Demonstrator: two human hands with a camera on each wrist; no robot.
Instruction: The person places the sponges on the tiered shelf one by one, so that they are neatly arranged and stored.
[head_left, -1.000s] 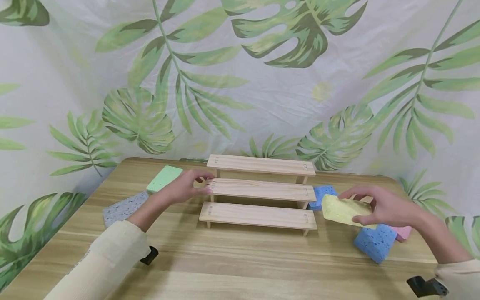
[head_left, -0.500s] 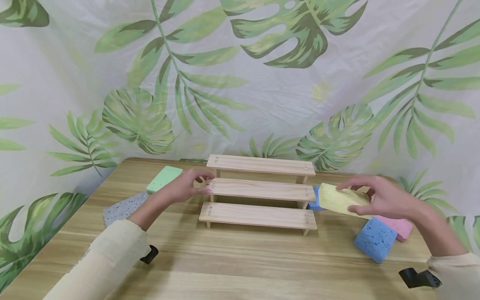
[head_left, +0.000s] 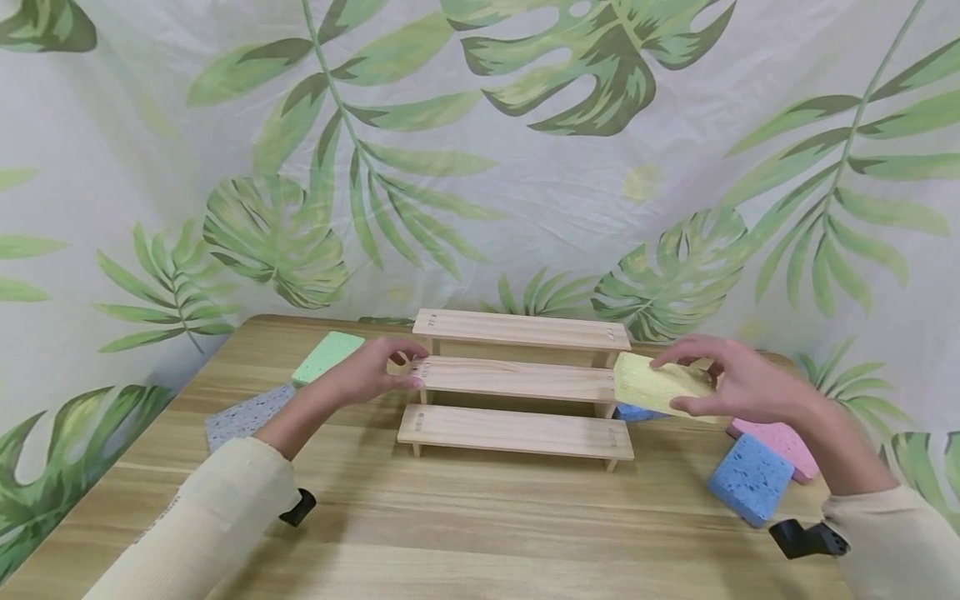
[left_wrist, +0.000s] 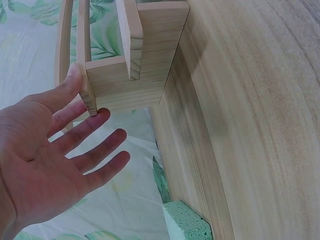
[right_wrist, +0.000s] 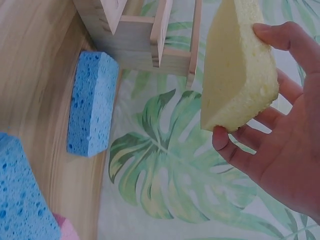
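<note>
yellow sponge [head_left: 660, 386] | porous, rectangular, tilted | pinched by right hand [head_left: 738, 385]

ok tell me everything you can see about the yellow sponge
The yellow sponge is a pale yellow rectangular slab with a rough, porous surface and rounded corners; it looks soft and dry. The right hand holds it in the air, thumb on one broad face and fingers on the other, as the right wrist view shows. It is roughly level, slightly tilted, its free end beside the right end of the wooden stepped shelf at about middle-step height. Nothing but the hand touches it. A blue sponge lies on the table beneath.
</note>
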